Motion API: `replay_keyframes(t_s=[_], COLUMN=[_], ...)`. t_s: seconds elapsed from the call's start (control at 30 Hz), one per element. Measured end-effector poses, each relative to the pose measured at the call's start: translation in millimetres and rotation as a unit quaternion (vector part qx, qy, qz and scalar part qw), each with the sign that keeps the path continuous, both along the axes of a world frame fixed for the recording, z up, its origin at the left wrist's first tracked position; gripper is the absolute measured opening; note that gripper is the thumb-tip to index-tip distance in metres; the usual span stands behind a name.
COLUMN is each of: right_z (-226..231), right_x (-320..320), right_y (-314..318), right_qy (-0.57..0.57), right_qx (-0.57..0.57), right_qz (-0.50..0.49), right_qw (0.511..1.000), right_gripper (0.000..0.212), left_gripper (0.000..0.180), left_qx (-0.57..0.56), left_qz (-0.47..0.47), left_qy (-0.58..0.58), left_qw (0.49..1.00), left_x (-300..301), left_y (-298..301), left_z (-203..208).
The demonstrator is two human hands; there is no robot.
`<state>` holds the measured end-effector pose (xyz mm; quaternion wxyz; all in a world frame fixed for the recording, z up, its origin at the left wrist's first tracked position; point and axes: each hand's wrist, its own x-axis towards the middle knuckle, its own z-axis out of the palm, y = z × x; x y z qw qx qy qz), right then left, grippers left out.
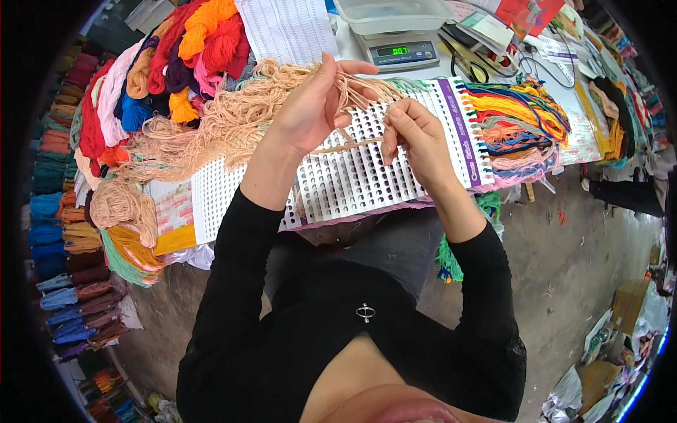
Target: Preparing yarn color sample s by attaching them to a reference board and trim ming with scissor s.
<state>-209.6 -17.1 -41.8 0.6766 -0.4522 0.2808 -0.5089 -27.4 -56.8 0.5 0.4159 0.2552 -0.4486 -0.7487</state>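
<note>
My left hand (314,106) pinches a bundle of peach-coloured yarn strands (360,88) between thumb and fingers, above a white punched card (367,176) with rows of holes. My right hand (412,134) grips the lower end of the same strands, which stretch across the card toward the left hand. A large loose heap of the same peach yarn (211,130) lies to the left on the table. At the card's right edge, many coloured threads (518,120) are tied through holes along a purple strip.
Skeins of red, orange, pink and blue yarn (176,56) are piled at the back left. A digital scale (398,49) with a clear tray stands behind the card, with scissors (469,63) and papers beside it. Shelves of yarn (63,233) line the left.
</note>
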Motion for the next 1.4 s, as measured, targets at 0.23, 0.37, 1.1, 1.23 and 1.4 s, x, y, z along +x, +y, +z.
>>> replay_keyframes(t_s=[0.23, 0.37, 1.1, 1.23, 1.4], right_z=[2.3, 8.5, 8.2, 8.0, 11.9], right_x=[-4.0, -9.6, 16.0, 16.7, 14.6], right_y=[1.9, 4.7, 4.6, 5.6, 5.5], right_qy=[0.044, 0.049, -0.027, -0.069, -0.105], right_qx=[0.005, 0.062, -0.069, -0.067, -0.018], right_qz=[0.023, 0.242, -0.071, -0.078, -0.074], right_qw=[0.999, 0.967, 0.995, 0.992, 0.992], right_gripper=[0.022, 0.023, 0.014, 0.014, 0.014], left_gripper=[0.06, 0.074, 0.048, 0.043, 0.038], left_qx=[0.022, -0.049, 0.022, 0.045, 0.032], left_qz=[0.029, 0.015, 0.036, 0.063, 0.053], left_qy=[-0.036, -0.165, 0.036, 0.075, 0.102], left_qw=[0.999, 0.985, 0.998, 0.994, 0.993], left_x=[-6.3, -6.3, -19.9, -16.1, -9.1], left_y=[3.3, 4.5, 21.3, 20.2, 15.6], left_z=[7.8, -2.0, -0.3, -0.2, -6.9])
